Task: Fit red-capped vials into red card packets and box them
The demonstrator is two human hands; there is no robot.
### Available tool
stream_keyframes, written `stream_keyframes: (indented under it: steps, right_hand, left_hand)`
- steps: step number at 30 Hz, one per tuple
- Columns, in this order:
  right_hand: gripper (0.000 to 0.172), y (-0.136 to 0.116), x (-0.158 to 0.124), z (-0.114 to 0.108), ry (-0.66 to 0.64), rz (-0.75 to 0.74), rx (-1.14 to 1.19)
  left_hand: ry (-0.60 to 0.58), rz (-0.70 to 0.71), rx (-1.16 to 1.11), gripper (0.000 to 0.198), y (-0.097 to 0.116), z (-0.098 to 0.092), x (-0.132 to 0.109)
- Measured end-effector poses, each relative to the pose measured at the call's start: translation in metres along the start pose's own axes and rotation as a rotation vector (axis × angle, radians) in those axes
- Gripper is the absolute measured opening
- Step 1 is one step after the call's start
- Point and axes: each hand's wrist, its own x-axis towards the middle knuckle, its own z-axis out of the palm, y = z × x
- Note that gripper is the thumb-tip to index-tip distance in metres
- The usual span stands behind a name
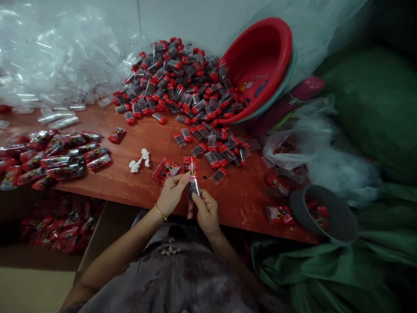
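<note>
Between my two hands, near the table's front edge, is a small clear container (193,187) with dark contents, with a red printed card (190,165) at its top end. My left hand (172,191) pinches the upper part where card and container meet. Lower down, my right hand (206,211) has thumb and fingers closed on the container's bottom end. Just beyond my left hand lie several red printed cards (165,169). Small clear containers with red caps (216,158) lie loose past my right hand.
A large heap of red-capped containers (182,82) spills around a tilted red basin (283,39). Clear plastic sleeves (58,119) lie at back left. Finished-looking red packets (61,161) are piled left, above an open box (93,237). A grey bowl (299,208) stands at right.
</note>
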Motion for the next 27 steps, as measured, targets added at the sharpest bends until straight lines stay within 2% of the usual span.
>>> stream_keyframes:
  steps: [4, 7, 9, 13, 16, 22, 27]
  right_hand:
    - [0.032, 0.006, -0.002, 0.004, 0.081, -0.009, -0.015]
    - [0.032, 0.004, -0.001, 0.003, 0.079, -0.010, -0.032]
    - [0.032, 0.000, 0.000, 0.002, 0.058, -0.016, -0.032]
    - [0.029, -0.007, 0.003, 0.001, -0.018, -0.018, -0.042]
    - [0.029, -0.005, 0.004, 0.004, -0.041, -0.002, 0.006]
    - [0.031, 0.003, 0.001, 0.006, 0.016, -0.002, 0.054]
    - [0.030, -0.001, 0.003, 0.003, 0.021, -0.027, -0.085]
  left_hand:
    - [-0.035, -0.094, 0.033, 0.042, -0.003, 0.006, -0.009]
    - [-0.049, -0.120, 0.034, 0.040, -0.005, 0.009, -0.017]
    - [-0.054, -0.097, 0.021, 0.038, -0.005, 0.007, -0.015]
    - [0.017, -0.007, -0.065, 0.039, -0.005, -0.004, 0.000]
    - [-0.011, -0.034, -0.069, 0.039, -0.006, -0.008, 0.006]
    - [-0.061, -0.104, 0.013, 0.038, -0.007, 0.004, -0.014]
    - [-0.045, -0.061, 0.093, 0.036, -0.010, 0.004, -0.018]
